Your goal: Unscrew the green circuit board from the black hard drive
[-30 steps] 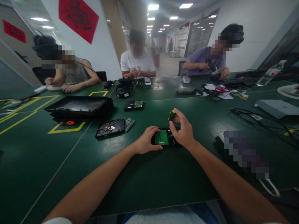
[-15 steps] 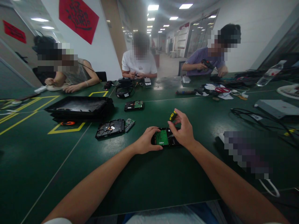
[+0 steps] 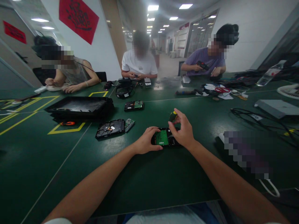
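A black hard drive [image 3: 164,138] with a green circuit board facing up lies on the green table [image 3: 144,186] in front of me. My left hand [image 3: 146,140] grips its left end, fingers curled over the edge. My right hand [image 3: 183,129] is closed round a screwdriver [image 3: 172,116] with a yellow and black handle. The tool stands nearly upright over the drive's right part, its tip hidden behind my fingers.
Left of me lie an opened hard drive [image 3: 110,128] with a loose board, another drive [image 3: 134,105] further back, and a black tray [image 3: 80,106]. Cables [image 3: 261,119] and a grey box [image 3: 277,107] are on the right. Three other people sit at the far side.
My fingers have shifted slightly round the screwdriver handle, which now looks blurred by motion. My left hand and the drive have stayed put. The person at the far right lowered a tool.
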`<state>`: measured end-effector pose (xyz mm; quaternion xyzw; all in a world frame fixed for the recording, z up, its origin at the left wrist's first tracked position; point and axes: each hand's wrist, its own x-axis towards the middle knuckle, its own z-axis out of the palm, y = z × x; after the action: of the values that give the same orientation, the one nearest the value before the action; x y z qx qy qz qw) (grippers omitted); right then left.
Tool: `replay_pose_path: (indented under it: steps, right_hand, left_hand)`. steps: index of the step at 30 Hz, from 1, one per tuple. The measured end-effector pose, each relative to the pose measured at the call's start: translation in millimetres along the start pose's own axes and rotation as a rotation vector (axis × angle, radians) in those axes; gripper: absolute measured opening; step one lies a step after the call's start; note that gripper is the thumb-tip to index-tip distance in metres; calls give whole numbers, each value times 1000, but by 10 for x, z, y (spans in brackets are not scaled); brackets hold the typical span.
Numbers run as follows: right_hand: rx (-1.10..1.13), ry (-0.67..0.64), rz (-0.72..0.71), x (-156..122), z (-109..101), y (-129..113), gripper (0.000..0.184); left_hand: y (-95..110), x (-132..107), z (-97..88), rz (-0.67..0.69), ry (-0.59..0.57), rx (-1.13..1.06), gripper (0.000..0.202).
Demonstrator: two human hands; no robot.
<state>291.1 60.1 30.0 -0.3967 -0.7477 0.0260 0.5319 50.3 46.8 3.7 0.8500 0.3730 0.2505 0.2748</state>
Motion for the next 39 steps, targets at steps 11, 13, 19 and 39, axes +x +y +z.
replay_pose_path:
  steps: [11, 13, 19, 39]
  right_hand:
    - [14, -18, 5, -2, -3, -2, 66]
    - [42, -31, 16, -7, 3, 2, 67]
    - [16, 4, 3, -3, 10, 19, 67]
    - [39, 15, 18, -7, 25, 22, 67]
  left_hand:
    - [50, 0, -29, -10, -1, -8, 83]
    - [44, 0, -26, -14, 2, -12, 83]
    - [21, -1, -23, -28, -2, -27, 84]
    - [18, 1, -10, -11, 7, -8, 83]
